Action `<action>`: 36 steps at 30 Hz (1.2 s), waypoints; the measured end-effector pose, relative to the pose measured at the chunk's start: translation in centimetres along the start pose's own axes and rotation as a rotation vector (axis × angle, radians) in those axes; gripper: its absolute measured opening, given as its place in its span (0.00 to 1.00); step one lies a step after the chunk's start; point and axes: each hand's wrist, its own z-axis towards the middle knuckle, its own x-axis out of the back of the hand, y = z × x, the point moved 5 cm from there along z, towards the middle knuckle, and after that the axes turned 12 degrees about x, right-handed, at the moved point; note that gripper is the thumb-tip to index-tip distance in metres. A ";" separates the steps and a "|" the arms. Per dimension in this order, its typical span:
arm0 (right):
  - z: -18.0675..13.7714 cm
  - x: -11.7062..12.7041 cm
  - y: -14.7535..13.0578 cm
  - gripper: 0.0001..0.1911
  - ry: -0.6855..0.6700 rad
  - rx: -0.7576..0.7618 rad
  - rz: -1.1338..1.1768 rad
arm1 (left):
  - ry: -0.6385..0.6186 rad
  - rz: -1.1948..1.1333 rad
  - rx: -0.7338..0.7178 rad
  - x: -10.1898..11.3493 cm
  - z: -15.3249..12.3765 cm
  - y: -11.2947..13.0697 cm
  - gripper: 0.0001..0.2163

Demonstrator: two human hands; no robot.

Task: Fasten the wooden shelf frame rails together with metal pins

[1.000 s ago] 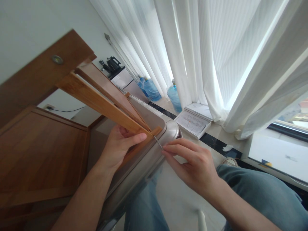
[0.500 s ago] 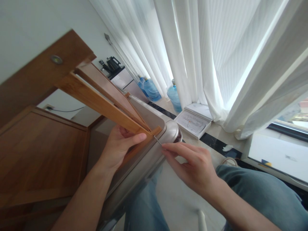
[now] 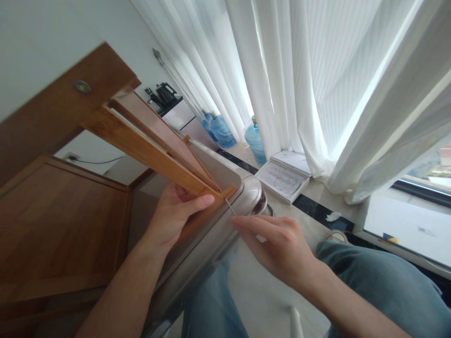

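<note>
A slanted wooden bar (image 3: 148, 152) meets a wooden crosspiece at its lower end, on the metal rim of a grey tabletop. My left hand (image 3: 178, 213) is wrapped round the wood just below this joint, thumb lying along the front and fingers behind, partly hidden. Between the thumb and fingers of my right hand (image 3: 273, 239) is a thin metal rod, which looks like a hex key (image 3: 229, 205). Its tip touches the wood at the joint. My grip hides most of the other end. A larger brown wooden panel (image 3: 70, 225) stands at the left.
An open white box (image 3: 285, 180) with printed paper lies on the floor ahead. Blue water bottles (image 3: 256, 141) stand by the white curtains (image 3: 299, 70). A black kettle (image 3: 165, 93) sits on a cabinet behind. My knee (image 3: 380, 286) is at the right, beside a white box (image 3: 408, 230).
My right hand has shifted slightly left and down, and the hex key's angle has changed a little. My left hand and the wooden frame look unmoved.
</note>
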 end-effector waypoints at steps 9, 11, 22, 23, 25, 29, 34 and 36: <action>-0.2 -0.4 0.0 0.10 0.005 -0.026 0.009 | -0.028 -0.012 -0.001 -0.1 0.0 0.0 0.18; -0.3 -0.4 0.1 0.08 0.018 -0.030 -0.026 | -0.018 -0.005 -0.007 -0.1 -0.1 0.0 0.18; 0.5 0.5 -0.1 0.07 0.104 -0.116 0.090 | 0.009 0.016 -0.015 0.0 0.0 0.0 0.19; 0.5 0.5 0.0 0.06 0.112 -0.136 0.113 | 0.006 0.013 -0.013 -0.1 0.0 0.0 0.19; 0.4 0.4 0.2 0.06 0.123 -0.188 0.163 | -0.003 0.007 -0.010 -0.1 0.0 -0.1 0.20; 0.0 0.1 0.8 0.07 0.163 -0.288 0.250 | -0.016 0.004 -0.016 -0.2 0.0 0.0 0.19; 0.0 0.2 0.8 0.08 0.164 -0.260 0.209 | -0.003 0.013 0.006 -0.1 0.0 -0.1 0.20; 0.1 0.4 0.8 0.08 0.165 -0.232 0.168 | 0.006 0.016 0.005 -0.1 0.0 -0.1 0.20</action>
